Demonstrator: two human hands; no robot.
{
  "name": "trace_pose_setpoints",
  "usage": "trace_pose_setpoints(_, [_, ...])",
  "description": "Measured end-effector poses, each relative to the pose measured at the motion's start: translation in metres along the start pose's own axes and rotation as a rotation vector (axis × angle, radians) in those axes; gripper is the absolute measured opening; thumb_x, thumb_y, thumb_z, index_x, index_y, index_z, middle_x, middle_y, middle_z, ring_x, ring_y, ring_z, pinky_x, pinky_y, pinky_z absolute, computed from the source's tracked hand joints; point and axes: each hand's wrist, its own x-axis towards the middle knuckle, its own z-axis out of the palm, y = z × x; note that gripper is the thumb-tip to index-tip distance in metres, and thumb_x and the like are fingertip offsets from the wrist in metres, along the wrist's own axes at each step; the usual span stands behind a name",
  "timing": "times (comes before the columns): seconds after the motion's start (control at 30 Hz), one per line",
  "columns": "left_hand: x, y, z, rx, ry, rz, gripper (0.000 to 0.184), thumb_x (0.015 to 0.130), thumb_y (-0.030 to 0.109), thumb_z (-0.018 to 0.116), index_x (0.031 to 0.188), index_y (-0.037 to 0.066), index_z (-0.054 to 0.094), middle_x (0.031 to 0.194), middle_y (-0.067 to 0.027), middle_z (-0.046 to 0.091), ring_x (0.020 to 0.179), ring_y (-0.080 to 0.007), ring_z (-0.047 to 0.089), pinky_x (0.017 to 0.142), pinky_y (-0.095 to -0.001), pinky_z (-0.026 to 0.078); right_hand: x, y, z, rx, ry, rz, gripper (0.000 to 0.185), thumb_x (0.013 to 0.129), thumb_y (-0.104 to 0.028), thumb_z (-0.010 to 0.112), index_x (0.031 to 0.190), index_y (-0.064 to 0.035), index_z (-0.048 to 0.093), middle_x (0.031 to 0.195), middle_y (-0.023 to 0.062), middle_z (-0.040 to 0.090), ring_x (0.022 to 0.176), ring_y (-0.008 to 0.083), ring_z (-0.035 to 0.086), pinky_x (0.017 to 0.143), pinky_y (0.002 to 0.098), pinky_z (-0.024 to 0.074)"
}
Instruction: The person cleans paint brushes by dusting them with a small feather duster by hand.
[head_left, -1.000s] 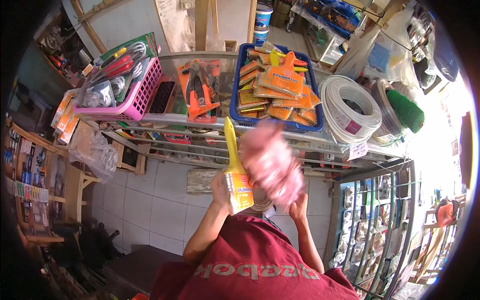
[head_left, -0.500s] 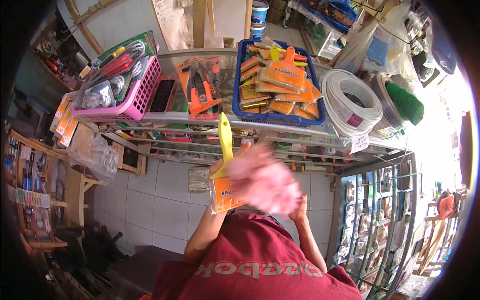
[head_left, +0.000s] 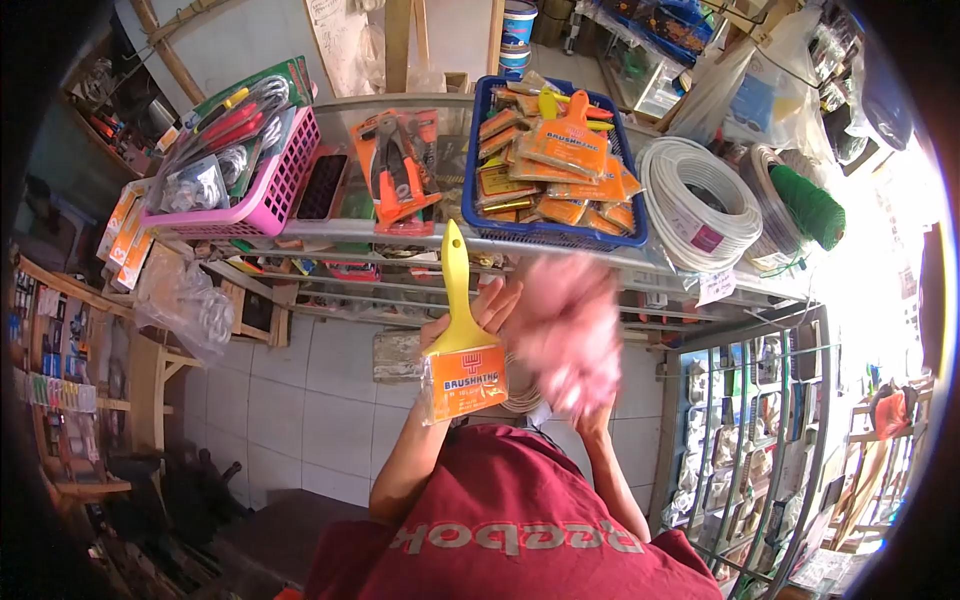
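My left hand [head_left: 490, 308] holds a wide paintbrush with a yellow handle [head_left: 456, 285], upright, its fingers behind and beside the handle. An orange printed sleeve in clear wrap [head_left: 465, 382] covers the bristle end. My right hand [head_left: 596, 418] is closed on a pink cloth [head_left: 568, 335], which is smeared by motion and hangs just right of the brush, apart from it. Most of the right hand's fingers are hidden by the cloth. Beyond both hands, a blue basket [head_left: 556, 236] on the counter holds several similar packaged brushes.
On the glass counter [head_left: 400, 243] lie packaged pliers [head_left: 392, 180], a dark phone [head_left: 323, 187], a pink basket [head_left: 215, 225] of cables and tools, and white cable coils [head_left: 700, 205]. A glass display case [head_left: 750, 430] stands to the right.
The pink cloth has swung right and up, off the brush, so the orange sleeve now shows fully. The brush has moved slightly right and tilted a little less.
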Motion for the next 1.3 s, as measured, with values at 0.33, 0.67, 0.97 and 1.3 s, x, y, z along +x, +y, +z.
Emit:
trace_pose_setpoints(0.33, [0.010, -0.007, 0.021, 0.052, 0.054, -0.023, 0.075, 0.084, 0.039, 0.049, 0.143, 0.003, 0.021, 0.145, -0.0184, 0.030, 0.135, -0.0246, 0.028, 0.112, -0.0388, 0.017, -0.006, 0.004, -0.020, -0.086, -0.302, 0.065, 0.022, 0.061, -0.012, 0.061, 0.050, -0.0006, 0.046, 0.051, 0.0201, 0.048, 0.045, 0.0354, 0.050, 0.044, 0.0393, 0.0381])
trace_pose_setpoints(0.67, [0.015, -0.027, -0.002, -0.123, -0.040, -0.031, 0.059, 0.089, 0.029, 0.050, 0.141, 0.012, 0.029, 0.142, -0.0175, 0.033, 0.131, -0.0255, 0.032, 0.109, -0.0434, 0.028, 0.013, -0.014, -0.033, -0.353, -0.369, 0.033, 0.014, 0.068, -0.011, 0.060, 0.062, 0.0001, 0.055, 0.055, 0.0182, 0.053, 0.051, 0.0286, 0.059, 0.049, 0.0356, 0.0435])
trace_pose_setpoints(0.97, [0.011, -0.027, 0.002, -0.285, 0.063, -0.285, 0.070, 0.081, 0.028, 0.058, 0.142, 0.012, 0.027, 0.141, -0.0089, 0.035, 0.127, -0.0300, 0.038, 0.106, -0.0545, 0.026, 0.017, 0.009, -0.038, -0.354, -0.197, 0.032, 0.019, 0.072, -0.015, 0.060, 0.062, 0.0002, 0.055, 0.051, 0.0164, 0.050, 0.045, 0.0216, 0.052, 0.047, 0.0365, 0.0388])
trace_pose_setpoints(1.3, [-0.004, -0.033, -0.004, -0.165, 0.102, -0.300, 0.070, 0.081, 0.026, 0.054, 0.144, 0.020, 0.025, 0.150, -0.0043, 0.021, 0.136, -0.0257, 0.024, 0.105, -0.0641, 0.018, 0.023, 0.008, -0.043, -0.335, -0.156, 0.217, 0.013, 0.067, -0.005, 0.057, 0.060, 0.0032, 0.050, 0.052, 0.0220, 0.043, 0.046, 0.0253, 0.054, 0.046, 0.0372, 0.0367])
